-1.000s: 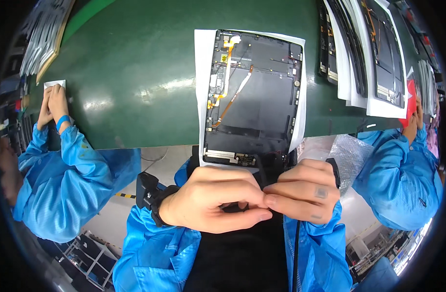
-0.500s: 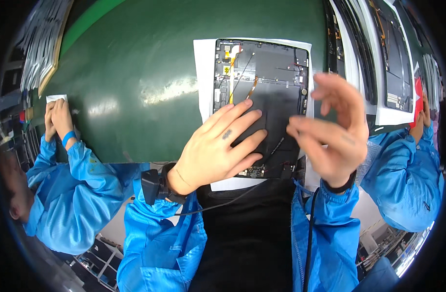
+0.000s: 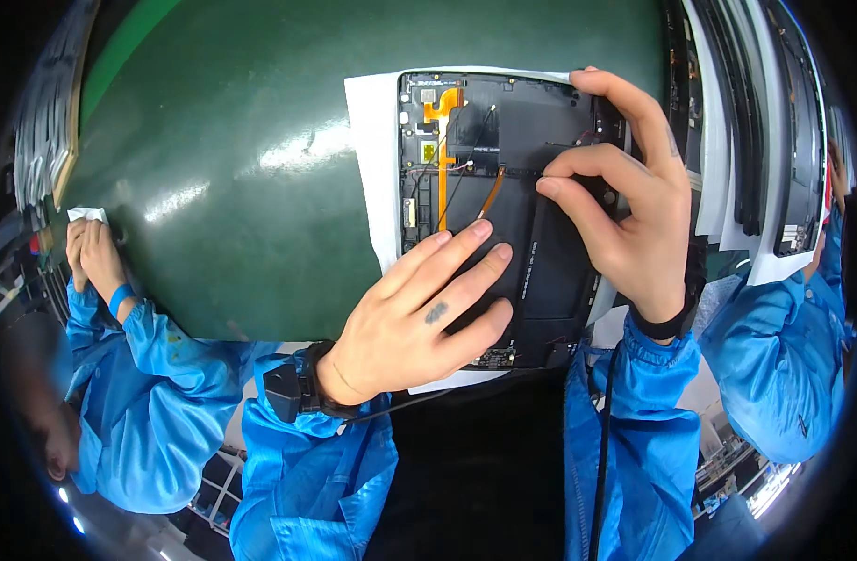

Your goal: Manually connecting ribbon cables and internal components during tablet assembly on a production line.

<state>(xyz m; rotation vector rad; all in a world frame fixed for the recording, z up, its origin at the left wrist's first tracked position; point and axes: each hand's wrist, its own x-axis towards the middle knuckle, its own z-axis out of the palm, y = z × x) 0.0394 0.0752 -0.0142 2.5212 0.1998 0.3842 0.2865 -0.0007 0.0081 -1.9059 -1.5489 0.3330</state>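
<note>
An opened black tablet housing (image 3: 561,271) lies on a white sheet (image 3: 371,159) in front of me. A long orange flex cable (image 3: 444,187) runs down its left part, and a shorter orange-brown flex cable (image 3: 491,194) lies near the middle. My left hand (image 3: 419,323) rests flat on the lower left of the housing, fingers spread. Over the right half, my right hand (image 3: 639,201) pinches thumb and index finger together close to the housing's middle. Whatever sits in that pinch is too small to make out. Its other fingers reach toward the upper right corner.
Layered tablet housings and white sheets (image 3: 728,122) stand along the right of the green table (image 3: 232,93). Thin panels (image 3: 50,122) are stacked at the far left. A co-worker's hands (image 3: 97,252) hold a small white piece on the left; another person in blue (image 3: 770,355) sits at right.
My right hand has come from the housing's lower right edge up over its middle, its fingers now pinched. My left hand stays flat on the housing. The whole view has shifted slightly.
</note>
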